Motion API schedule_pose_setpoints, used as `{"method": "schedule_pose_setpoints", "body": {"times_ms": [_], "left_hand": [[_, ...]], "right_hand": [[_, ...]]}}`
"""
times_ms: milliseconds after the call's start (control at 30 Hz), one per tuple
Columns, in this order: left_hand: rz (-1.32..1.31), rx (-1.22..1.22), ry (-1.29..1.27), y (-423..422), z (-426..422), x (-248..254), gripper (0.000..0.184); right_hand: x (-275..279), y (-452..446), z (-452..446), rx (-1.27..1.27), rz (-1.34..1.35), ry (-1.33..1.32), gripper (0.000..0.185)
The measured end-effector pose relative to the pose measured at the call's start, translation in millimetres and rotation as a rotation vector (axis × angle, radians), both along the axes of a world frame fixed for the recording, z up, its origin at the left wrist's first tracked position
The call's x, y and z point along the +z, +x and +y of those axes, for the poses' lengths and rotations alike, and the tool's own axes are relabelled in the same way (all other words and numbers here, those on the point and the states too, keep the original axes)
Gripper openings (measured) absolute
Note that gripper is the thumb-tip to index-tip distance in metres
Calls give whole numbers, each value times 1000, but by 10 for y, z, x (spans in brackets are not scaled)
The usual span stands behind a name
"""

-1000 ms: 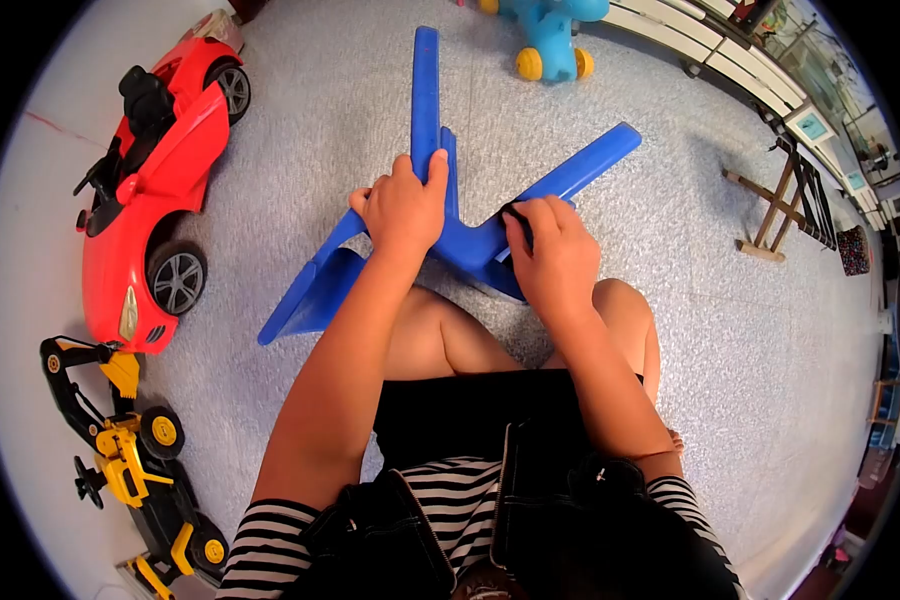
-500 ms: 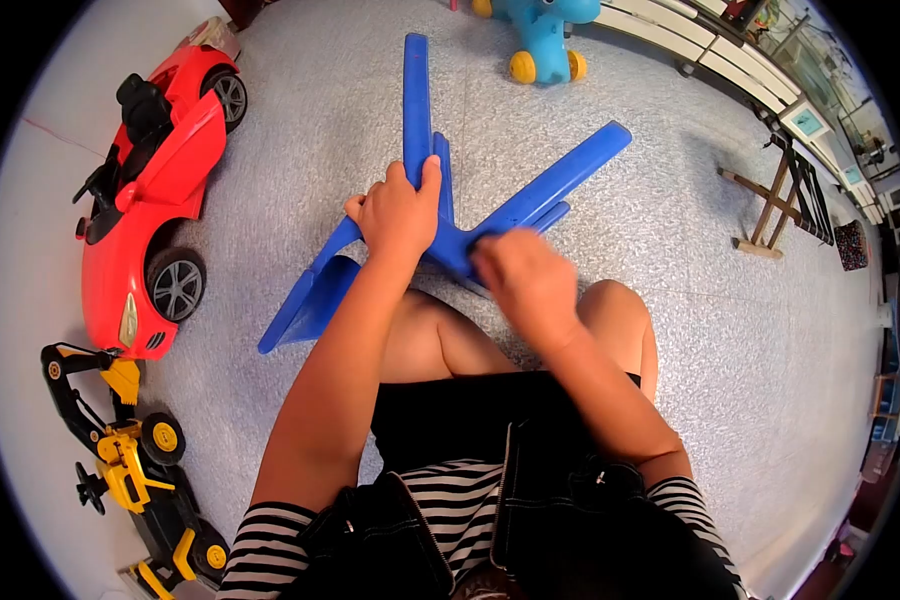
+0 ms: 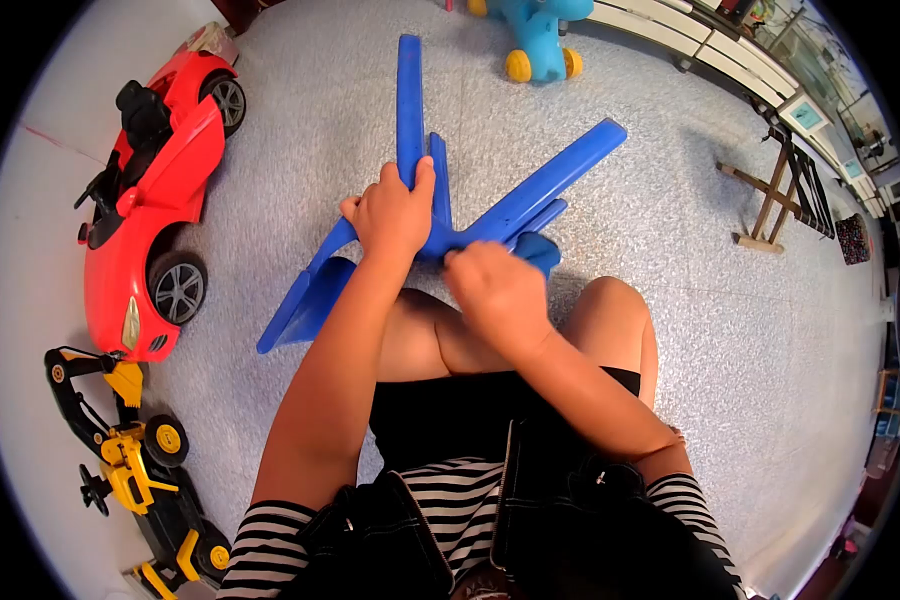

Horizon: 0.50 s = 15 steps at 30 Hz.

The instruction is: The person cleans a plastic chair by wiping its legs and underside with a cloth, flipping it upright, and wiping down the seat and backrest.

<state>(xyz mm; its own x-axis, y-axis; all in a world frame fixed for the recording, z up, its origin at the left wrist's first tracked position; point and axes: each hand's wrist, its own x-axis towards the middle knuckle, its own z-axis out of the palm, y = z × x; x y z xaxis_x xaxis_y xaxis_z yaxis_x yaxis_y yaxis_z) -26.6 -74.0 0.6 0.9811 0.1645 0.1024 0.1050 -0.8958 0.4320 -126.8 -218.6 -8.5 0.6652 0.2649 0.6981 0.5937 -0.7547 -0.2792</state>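
A blue plastic child's chair point(image 3: 540, 183) lies tipped on the floor in front of my crossed legs, its legs pointing away from me and to the right. My left hand point(image 3: 394, 212) is wrapped round the base of its left leg. My right hand point(image 3: 500, 297) is closed in a fist against the near edge of the chair, just right of the left hand. Whatever the right fingers hold, if anything, is hidden behind the knuckles. Part of the chair's back or seat shows at lower left.
On the left stand a red ride-on car point(image 3: 155, 200) and a yellow-and-black toy digger point(image 3: 135, 460). A blue ride-on animal point(image 3: 540, 45) with yellow wheels is at the top. To the right are a folding stool point(image 3: 780, 195) and a white drawer cabinet point(image 3: 660, 30).
My right hand has moved left along the chair's near edge, toward the left hand, and uncovered a blue part behind it. The left hand keeps its grip; the chair shifts slightly left.
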Motion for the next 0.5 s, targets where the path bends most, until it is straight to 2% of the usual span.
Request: {"method": "schedule_pose_setpoints", "body": {"times_ms": [100, 167, 233, 267, 367, 433, 500], "left_hand": [[-11, 0, 4, 13, 1, -19, 65], [-4, 2, 2, -23, 3, -19, 65], [-5, 10, 17, -18, -18, 1, 65], [-8, 9, 17, -21, -19, -3, 65], [-19, 11, 33, -11, -18, -23, 64], [-19, 14, 23, -11, -19, -16, 65], [2, 19, 10, -17, -22, 3, 64]], "right_hand": [[110, 110, -155, -81, 70, 69, 16], [181, 205, -166, -315, 106, 96, 15], [143, 90, -20, -213, 114, -10, 18], [68, 54, 60, -101, 31, 15, 18], [115, 105, -88, -44, 68, 10, 17], [111, 207, -188, -276, 88, 87, 17], [106, 120, -71, -314, 110, 43, 15]]}}
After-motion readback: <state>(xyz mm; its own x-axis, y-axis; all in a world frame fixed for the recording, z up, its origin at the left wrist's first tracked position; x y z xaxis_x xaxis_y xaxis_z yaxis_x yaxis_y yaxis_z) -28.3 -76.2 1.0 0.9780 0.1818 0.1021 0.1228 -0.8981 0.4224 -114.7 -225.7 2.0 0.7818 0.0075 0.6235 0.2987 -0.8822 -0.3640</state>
